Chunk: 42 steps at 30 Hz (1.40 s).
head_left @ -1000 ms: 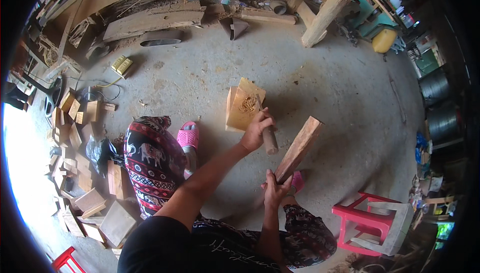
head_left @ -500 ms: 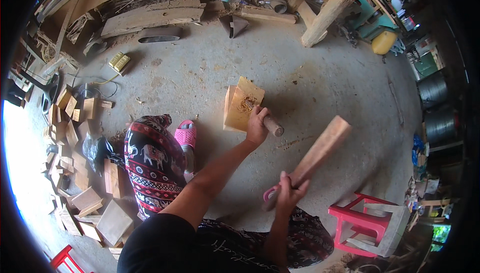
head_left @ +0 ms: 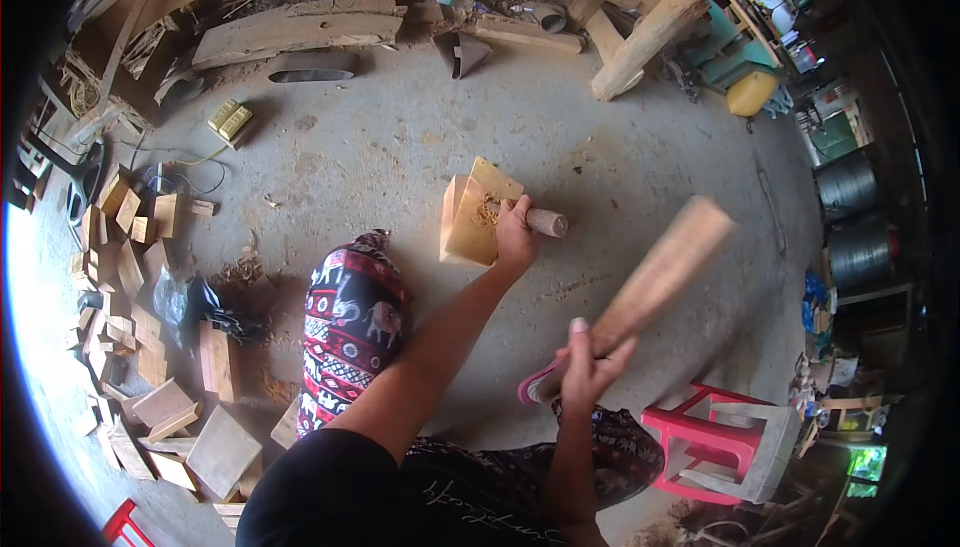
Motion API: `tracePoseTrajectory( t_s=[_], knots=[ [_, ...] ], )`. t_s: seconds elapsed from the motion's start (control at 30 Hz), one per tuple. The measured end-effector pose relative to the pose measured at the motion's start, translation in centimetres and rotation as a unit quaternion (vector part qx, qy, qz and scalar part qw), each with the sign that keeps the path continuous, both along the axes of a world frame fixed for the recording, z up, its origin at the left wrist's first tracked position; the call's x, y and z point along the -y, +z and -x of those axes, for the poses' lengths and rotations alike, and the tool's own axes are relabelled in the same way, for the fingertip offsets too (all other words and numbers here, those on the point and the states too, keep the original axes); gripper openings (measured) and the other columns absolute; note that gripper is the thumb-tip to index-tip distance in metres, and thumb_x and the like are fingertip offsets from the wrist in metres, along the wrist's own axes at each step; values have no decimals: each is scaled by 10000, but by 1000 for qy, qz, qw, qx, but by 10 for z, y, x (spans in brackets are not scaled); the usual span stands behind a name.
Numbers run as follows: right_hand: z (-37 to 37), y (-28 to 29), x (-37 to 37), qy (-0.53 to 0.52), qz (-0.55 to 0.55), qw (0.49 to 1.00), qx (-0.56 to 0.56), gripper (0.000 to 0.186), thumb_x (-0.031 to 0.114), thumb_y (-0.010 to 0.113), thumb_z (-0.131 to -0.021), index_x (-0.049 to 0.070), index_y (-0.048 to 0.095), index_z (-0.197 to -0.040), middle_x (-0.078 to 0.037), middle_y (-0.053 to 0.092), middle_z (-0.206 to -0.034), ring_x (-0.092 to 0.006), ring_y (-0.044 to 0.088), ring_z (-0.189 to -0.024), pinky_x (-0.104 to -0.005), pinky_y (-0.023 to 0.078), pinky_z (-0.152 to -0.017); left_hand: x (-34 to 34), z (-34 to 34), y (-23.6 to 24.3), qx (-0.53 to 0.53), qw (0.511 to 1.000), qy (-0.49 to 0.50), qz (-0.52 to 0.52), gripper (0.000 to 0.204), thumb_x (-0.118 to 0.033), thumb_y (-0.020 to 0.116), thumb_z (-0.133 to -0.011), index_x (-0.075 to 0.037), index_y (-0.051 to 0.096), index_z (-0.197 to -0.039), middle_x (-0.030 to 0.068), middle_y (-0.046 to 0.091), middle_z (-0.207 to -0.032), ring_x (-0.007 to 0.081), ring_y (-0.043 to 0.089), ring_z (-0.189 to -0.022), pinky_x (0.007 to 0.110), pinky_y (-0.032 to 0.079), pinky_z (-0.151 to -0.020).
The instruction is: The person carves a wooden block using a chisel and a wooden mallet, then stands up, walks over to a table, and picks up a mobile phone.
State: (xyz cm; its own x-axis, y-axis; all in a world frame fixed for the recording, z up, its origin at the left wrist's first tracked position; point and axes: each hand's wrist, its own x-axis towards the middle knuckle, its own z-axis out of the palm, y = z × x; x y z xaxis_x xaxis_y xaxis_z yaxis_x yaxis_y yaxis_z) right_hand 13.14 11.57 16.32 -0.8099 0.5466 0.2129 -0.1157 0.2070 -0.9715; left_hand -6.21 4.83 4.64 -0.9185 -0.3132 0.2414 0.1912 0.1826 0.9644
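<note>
The left hand [head_left: 516,235] had its fingers clamped on a tool handle [head_left: 549,223] at the right edge of a wooden block [head_left: 468,231] on the floor [head_left: 620,162], the right hand [head_left: 588,375] a wooden bat [head_left: 668,265] — apparently chiselling, calling next for a square blow.

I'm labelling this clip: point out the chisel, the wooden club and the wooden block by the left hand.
Chisel [head_left: 548,222], head view: exposed handle end.
Wooden club [head_left: 661,275], head view: middle of its length.
Wooden block [head_left: 473,235], head view: its broad face.
</note>
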Motion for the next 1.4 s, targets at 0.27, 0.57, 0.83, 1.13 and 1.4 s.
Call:
tracePoseTrajectory(
  t_s=[0.27, 0.57, 0.83, 1.13, 1.4],
  knots=[
    [4, -40, 23, 65, -154, 968, 187, 506, 65, 670, -870, -38, 364, -1260, -85, 560, -829, -113, 517, -545, -247, 450, -478, 4, 1, -10, -31, 999, 13, -13, 292, 10, 675, -643, -62, 543, -893, 163, 510, -875, 368, 527, -850, 419, 435, -727],
    [-17, -66, 19, -1, -69, 995, 77, 545, 57, 698, -845, -7, 379, -1283, -97, 557, -904, -117, 534, -575, -247, 448, -450, 18, -10, -42, -87, 989, -116, -10, 300, -37, 714, -649, -112, 585, -910, 115, 535, -881, 309, 554, -876, 373, 452, -736],
    [-15, -34, 18, 42, 43, 994, 91, 556, 52, 685, -848, -22, 372, -1302, -76, 560, -887, -113, 520, -582, -251, 463, -460, 89, 19, -50, -53, 950, -308, -5, 183, -71, 731, -829, -91, 580, -931, -21, 588, -895, 124, 567, -846, 281, 481, -755],
    [-8, 2, 14, -3, 107, 994, 25, 638, 94, 652, -864, -48, 302, -1378, -171, 478, -1106, -141, 515, -619, -274, 485, -483, 111, 22, -24, 27, 942, -141, -302, 253, -109, 742, -839, -100, 526, -970, -6, 577, -877, 106, 557, -833, 265, 468, -724],
    [-13, -2, 0, -33, 99, 994, 35, 609, 124, 673, -852, -65, 349, -1332, -147, 505, -1058, -132, 515, -637, -280, 480, -483, 33, -8, -26, -61, 979, -188, -52, 248, -71, 761, -781, -82, 558, -922, 49, 590, -923, 187, 594, -862, 321, 483, -748]
  ],
)
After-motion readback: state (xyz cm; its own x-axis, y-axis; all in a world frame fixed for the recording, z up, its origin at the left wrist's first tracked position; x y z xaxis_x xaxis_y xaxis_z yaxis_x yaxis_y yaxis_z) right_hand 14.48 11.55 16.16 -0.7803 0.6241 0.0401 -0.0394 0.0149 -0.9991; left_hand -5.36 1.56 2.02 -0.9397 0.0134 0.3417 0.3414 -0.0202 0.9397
